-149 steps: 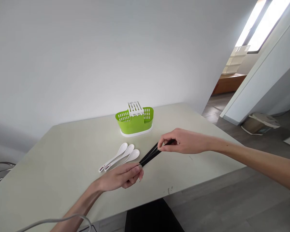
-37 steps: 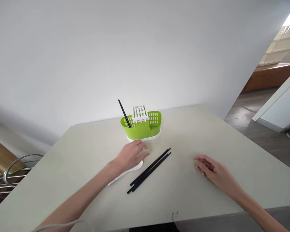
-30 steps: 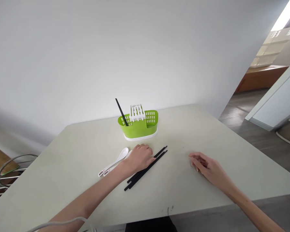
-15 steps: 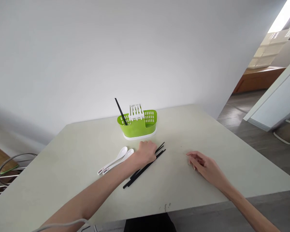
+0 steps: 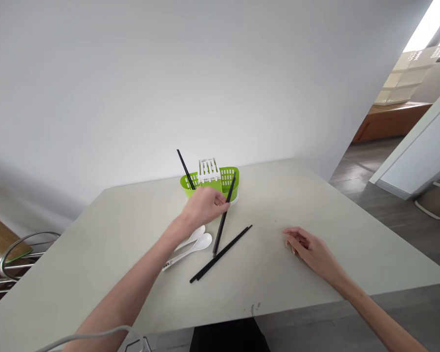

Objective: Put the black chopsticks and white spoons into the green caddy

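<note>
Chopsticks [image 5: 231,188], black, slender and straight, with a dull finish, slant in mid-air between the basket and the near part of the bench, their far end up and leaning to the right. The left hand [image 5: 205,205] grasps them partway along, fingers pinched round the shafts; as far as the blur allows, it looks like two sticks held together. Their lower end hangs close to a lying pair [image 5: 222,256] of the same black sticks; whether they touch is hard to tell.

Beside these, to the left, are two spoons, a near spoon [image 5: 204,241] and a far spoon [image 5: 198,233], both glossy white, with oval bowls and thin handles. The basket [image 5: 211,185] behind the left hand is bright green, apparently plastic, with rounded ends pierced by rows of small slots, over a white base. A slotted white rack [image 5: 209,170] sits across its middle, and a standing pair [image 5: 185,168] of black sticks leans in its left compartment.

The right hand [image 5: 302,244] is at the bench, well apart from the sticks, its fingers loosely curled and relaxed. The bench [image 5: 300,195] has a smooth, pale top with dark scuffs [image 5: 254,308] at its near edge, backed by a plain white wall [image 5: 205,73].
</note>
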Motion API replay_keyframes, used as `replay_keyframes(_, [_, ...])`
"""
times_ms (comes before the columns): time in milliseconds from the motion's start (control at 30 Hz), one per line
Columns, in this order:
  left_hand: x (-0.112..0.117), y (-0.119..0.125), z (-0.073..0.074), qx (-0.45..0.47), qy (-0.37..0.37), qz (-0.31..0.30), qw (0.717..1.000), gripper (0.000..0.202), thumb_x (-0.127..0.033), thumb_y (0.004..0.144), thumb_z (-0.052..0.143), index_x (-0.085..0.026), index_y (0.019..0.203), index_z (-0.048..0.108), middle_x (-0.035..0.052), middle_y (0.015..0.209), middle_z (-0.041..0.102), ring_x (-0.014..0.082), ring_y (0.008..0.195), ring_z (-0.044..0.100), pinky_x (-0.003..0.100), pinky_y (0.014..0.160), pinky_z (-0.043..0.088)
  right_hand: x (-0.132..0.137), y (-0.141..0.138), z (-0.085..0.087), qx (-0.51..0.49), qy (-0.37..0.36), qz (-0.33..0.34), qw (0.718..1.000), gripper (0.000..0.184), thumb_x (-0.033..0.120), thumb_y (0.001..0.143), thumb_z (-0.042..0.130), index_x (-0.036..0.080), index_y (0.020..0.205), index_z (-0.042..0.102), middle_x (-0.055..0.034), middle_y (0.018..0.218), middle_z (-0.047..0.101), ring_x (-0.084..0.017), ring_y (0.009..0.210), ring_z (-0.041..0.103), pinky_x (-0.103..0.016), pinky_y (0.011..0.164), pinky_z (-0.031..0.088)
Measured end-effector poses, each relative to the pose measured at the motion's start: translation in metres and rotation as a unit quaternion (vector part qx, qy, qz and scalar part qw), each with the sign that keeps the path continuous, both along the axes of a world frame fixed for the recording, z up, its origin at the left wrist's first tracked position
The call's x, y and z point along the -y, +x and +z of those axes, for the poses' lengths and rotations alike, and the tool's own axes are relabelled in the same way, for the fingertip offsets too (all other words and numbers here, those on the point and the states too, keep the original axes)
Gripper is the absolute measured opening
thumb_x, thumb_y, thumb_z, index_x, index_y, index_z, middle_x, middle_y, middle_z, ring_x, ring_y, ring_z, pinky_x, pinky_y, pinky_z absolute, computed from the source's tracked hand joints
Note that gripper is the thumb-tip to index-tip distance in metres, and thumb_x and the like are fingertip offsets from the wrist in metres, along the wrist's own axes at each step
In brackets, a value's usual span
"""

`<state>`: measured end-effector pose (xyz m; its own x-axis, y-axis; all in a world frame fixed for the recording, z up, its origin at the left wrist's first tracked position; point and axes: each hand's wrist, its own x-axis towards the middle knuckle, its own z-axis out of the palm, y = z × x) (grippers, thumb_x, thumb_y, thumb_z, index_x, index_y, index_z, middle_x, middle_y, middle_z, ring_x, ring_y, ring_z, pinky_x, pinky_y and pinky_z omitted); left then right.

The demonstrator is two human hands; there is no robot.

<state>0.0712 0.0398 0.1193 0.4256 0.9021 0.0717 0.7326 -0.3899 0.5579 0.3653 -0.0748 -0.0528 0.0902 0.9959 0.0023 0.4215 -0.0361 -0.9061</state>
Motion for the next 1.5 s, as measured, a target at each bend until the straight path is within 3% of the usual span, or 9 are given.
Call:
replay_keyframes(67, [0.000,-0.011,0.010,0.118,-0.072,0.012,0.990,0.020,-0.040,0.081,0.079,-0.020,0.078,0.080,0.0048,0.076,0.079,0.0237,0.077,0.076,0.035,0.080,0.062,0.003,-0.014,0.005,-0.048,-0.001,0.013,0.999,0.054,0.071,0.096,0.055,0.021,0.111,0.068,-0.0064,0.084,0.070,-0.018,0.068,0.060,-0.032,0.063,0.048])
replay_keyframes(133, [0.002,-0.019,0.009,0.229,-0.130,0.034,0.964,0.031,-0.048,0.079,0.083,-0.018,0.087,0.082,0.0074,0.084,0.081,0.0235,0.081,0.077,0.035,0.079,0.063,0.008,-0.035,0.012,-0.124,-0.003,0.061,0.990,0.054,0.070,0.096,0.056,0.021,0.114,0.067,-0.0075,0.089,0.070,-0.018,0.069,0.061,-0.031,0.059,0.049])
replay_keyframes(233, [0.010,-0.023,-0.008,0.352,-0.179,0.089,0.914,0.039,-0.051,0.076,0.086,-0.016,0.095,0.083,0.0114,0.102,0.082,0.0226,0.087,0.077,0.033,0.080,0.065,0.018,-0.073,0.029,-0.238,0.007,0.128,0.963,0.054,0.066,0.100,0.055,0.022,0.130,0.064,-0.0136,0.112,0.072,-0.023,0.092,0.068,-0.032,0.067,0.054])
replay_keyframes(367, [0.025,-0.021,-0.038,0.442,-0.202,0.165,0.858,0.041,-0.047,0.075,0.090,-0.013,0.096,0.082,0.0141,0.112,0.080,0.0219,0.091,0.077,0.034,0.086,0.065,0.022,-0.115,0.054,-0.373,-0.030,0.104,0.921,0.060,0.070,0.101,0.049,0.024,0.137,0.061,-0.0141,0.120,0.071,-0.026,0.102,0.069,-0.034,0.068,0.056])
replay_keyframes(467, [0.034,-0.018,-0.056,0.481,-0.189,0.206,0.831,0.040,-0.045,0.075,0.091,-0.012,0.095,0.081,0.0133,0.107,0.080,0.0213,0.089,0.077,0.036,0.092,0.065,0.017,-0.135,0.061,-0.385,-0.033,0.047,0.921,0.053,0.071,0.096,0.057,0.022,0.113,0.067,-0.0079,0.100,0.069,-0.018,0.079,0.065,-0.026,0.055,0.048])
replay_keyframes(567, [0.041,-0.016,-0.064,0.502,-0.188,0.220,0.815,0.040,-0.045,0.074,0.092,-0.013,0.095,0.081,0.0106,0.103,0.080,0.0201,0.087,0.077,0.036,0.095,0.065,0.011,-0.145,0.056,-0.354,-0.026,-0.005,0.935,0.050,0.070,0.093,0.063,0.021,0.086,0.060,0.0041,0.070,0.046,-0.008,0.055,0.038,-0.022,0.044,0.029])
replay_keyframes(700, [0.046,-0.018,-0.062,0.502,-0.197,0.209,0.816,0.041,-0.047,0.073,0.092,-0.014,0.095,0.082,0.0092,0.100,0.080,0.0205,0.090,0.078,0.035,0.098,0.064,0.007,-0.146,0.049,-0.294,-0.021,-0.015,0.956,0.049,0.070,0.095,0.060,0.022,0.089,0.062,0.0084,0.062,0.026,-0.009,0.054,0.022,-0.024,0.045,0.021])
replay_keyframes(1067, [0.046,-0.029,-0.052,0.449,-0.223,0.183,0.845,0.045,-0.055,0.074,0.089,-0.015,0.095,0.082,0.0118,0.102,0.082,0.0235,0.092,0.079,0.036,0.096,0.063,0.009,-0.140,0.058,-0.196,0.005,-0.023,0.980,0.054,0.073,0.095,0.056,0.021,0.092,0.069,0.0070,0.059,0.028,-0.011,0.054,0.024,-0.026,0.047,0.023])
replay_keyframes(1500, [0.044,-0.041,-0.046,0.401,-0.212,0.174,0.874,0.041,-0.056,0.075,0.087,-0.017,0.087,0.082,0.0122,0.098,0.082,0.0248,0.089,0.079,0.036,0.091,0.064,0.004,-0.144,0.057,-0.209,-0.021,0.001,0.978,0.059,0.074,0.093,0.057,0.020,0.108,0.075,0.0068,0.061,0.025,-0.012,0.055,0.022,-0.028,0.047,0.022])
